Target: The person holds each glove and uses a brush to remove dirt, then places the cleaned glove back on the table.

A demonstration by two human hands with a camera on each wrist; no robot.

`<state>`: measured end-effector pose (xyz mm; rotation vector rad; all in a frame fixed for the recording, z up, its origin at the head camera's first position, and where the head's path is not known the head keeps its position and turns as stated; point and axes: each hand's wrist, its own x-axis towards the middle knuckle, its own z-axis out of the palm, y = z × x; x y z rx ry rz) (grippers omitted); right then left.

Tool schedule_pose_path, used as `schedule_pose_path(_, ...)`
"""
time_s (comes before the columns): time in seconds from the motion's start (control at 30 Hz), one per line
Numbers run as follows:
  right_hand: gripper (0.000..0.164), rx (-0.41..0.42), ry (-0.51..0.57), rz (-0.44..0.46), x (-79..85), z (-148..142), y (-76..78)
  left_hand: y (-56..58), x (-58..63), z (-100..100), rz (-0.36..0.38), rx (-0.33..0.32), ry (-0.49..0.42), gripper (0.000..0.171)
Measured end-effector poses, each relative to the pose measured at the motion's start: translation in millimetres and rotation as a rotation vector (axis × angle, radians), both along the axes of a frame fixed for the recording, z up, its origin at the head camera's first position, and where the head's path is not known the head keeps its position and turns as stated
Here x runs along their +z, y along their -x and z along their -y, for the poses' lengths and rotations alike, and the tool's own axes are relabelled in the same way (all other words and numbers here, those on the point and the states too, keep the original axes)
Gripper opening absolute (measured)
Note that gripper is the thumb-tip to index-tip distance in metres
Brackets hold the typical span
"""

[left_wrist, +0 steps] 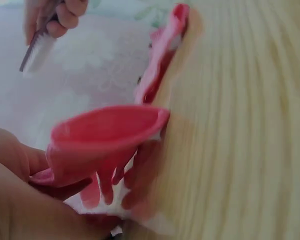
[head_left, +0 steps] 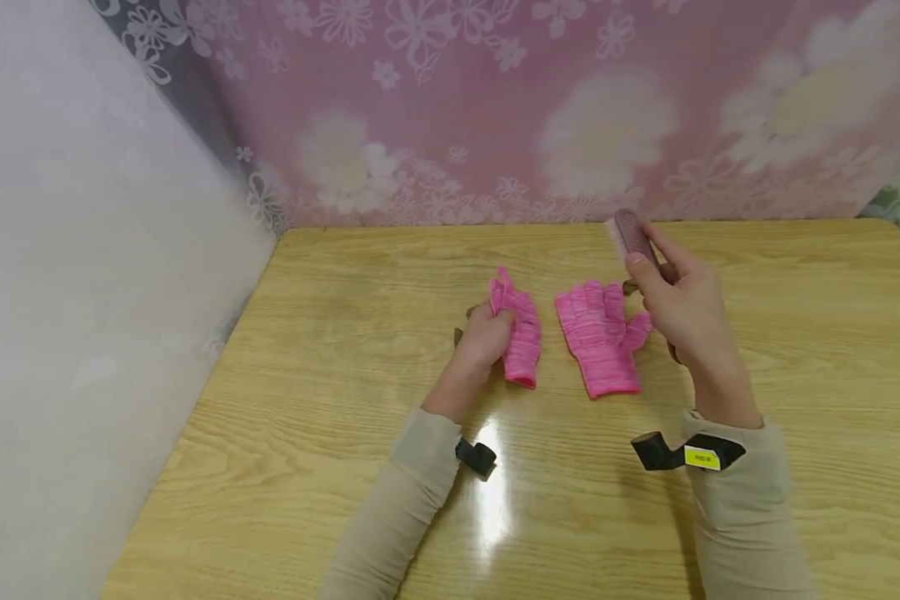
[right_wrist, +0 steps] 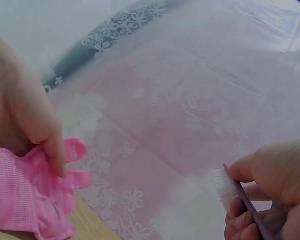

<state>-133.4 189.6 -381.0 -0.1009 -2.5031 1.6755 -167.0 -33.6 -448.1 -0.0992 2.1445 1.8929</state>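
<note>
My left hand (head_left: pixel 487 335) pinches a pink knit glove (head_left: pixel 523 337) by its side, thumb over the fabric. In the left wrist view the open cuff (left_wrist: pixel 107 127) of that glove gapes toward the camera, tilted against the table. A second pink glove (head_left: pixel 598 342) lies flat to its right, fingers pointing away. My right hand (head_left: pixel 686 308) grips a purple-handled brush (head_left: pixel 636 233) with white bristles, held up above the far side of the second glove. In the right wrist view the bristles (right_wrist: pixel 223 189) face left, toward the left hand.
The wooden table (head_left: pixel 330 333) reaches back to a pink flowered curtain (head_left: pixel 457 108). A white wall (head_left: pixel 97 275) runs along the left side. Each sleeve carries a black strap; the right strap (head_left: pixel 712 452) has a yellow label.
</note>
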Motion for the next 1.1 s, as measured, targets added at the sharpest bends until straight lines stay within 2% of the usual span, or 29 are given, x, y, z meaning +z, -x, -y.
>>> schedule_pose_path(0.1,0.058,-0.012,0.01,0.014,3.2,-2.1,-0.8,1.2,3.0,6.2,-0.085,0.018,0.138,0.022)
schedule_pose_path(0.13,0.058,-0.016,0.013,0.016,3.9,-3.0,-1.3,1.2,3.9,7.8,-0.095,0.025,0.158,0.023)
schedule_pose_path(0.2,0.058,-0.023,0.021,0.006,5.4,-4.7,-2.2,0.9,6.6,10.7,-0.097,0.027,0.135,0.023)
schedule_pose_path(0.33,0.057,-0.035,0.03,-0.027,8.3,-7.3,-2.9,1.6,10.8,13.6,-0.016,0.035,-0.045,0.024)
schedule_pose_path(0.43,0.057,-0.046,0.028,-0.031,10.1,-9.3,-3.5,3.5,7.4,11.2,0.083,0.034,-0.218,0.027)
schedule_pose_path(0.5,0.057,-0.051,0.036,-0.025,10.9,-10.9,-4.4,4.0,1.3,7.7,0.11,0.017,-0.249,0.029)
schedule_pose_path(0.53,0.057,-0.054,0.04,-0.019,11.0,-11.8,-4.8,4.0,-2.0,6.1,0.104,0.008,-0.224,0.031)
schedule_pose_path(0.6,0.057,-0.061,0.048,-0.011,11.1,-13.2,-5.8,3.0,-6.8,3.5,0.06,-0.004,-0.113,0.04)
schedule_pose_path(0.67,0.057,-0.069,0.053,-0.009,12.1,-14.5,-6.2,1.4,-7.6,2.8,-0.003,-0.009,0.056,0.051)
schedule_pose_path(0.77,0.058,-0.081,0.055,-0.007,13.5,-17.5,-6.6,-2.0,-2.1,3.8,-0.076,-0.032,0.273,0.068)
schedule_pose_path(0.87,0.058,-0.087,0.046,-0.002,13.9,-22.6,-7.5,-6.1,3.9,4.5,-0.136,-0.093,0.47,0.077)
schedule_pose_path(1.03,0.063,-0.069,-0.036,0.017,10.1,-32.9,-10.0,-12.6,8.7,3.9,-0.207,-0.231,0.775,0.07)
schedule_pose_path(1.1,0.066,-0.043,-0.096,0.029,6.5,-38.3,-10.6,-13.4,8.5,3.8,-0.208,-0.285,0.848,0.065)
